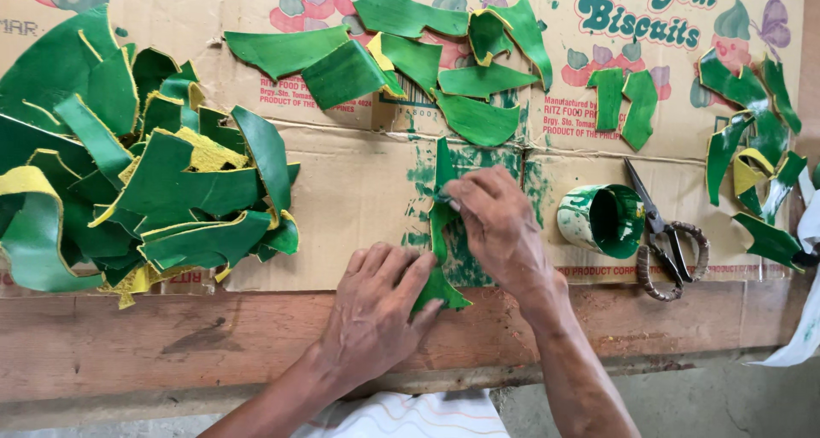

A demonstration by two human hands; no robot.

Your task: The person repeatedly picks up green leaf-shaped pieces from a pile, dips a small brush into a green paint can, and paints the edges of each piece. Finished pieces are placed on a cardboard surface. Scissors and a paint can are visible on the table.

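A long narrow green-painted strip (442, 233) lies on flattened cardboard (359, 199) in the middle. My left hand (376, 314) presses flat on the strip's near end, fingers spread over it. My right hand (495, 220) rests on the strip's middle with fingers pinched together at its left edge, rubbing green paint; whether it holds a small cloth or sponge I cannot tell. Green smears stain the cardboard around the strip.
A big heap of green and yellow curled pieces (128, 165) lies at the left. More green pieces (410, 54) are spread along the back and at the right (760, 148). A small green-stained cup (602, 220) lies on its side beside scissors (670, 242). A wooden plank edge (171, 335) runs near me.
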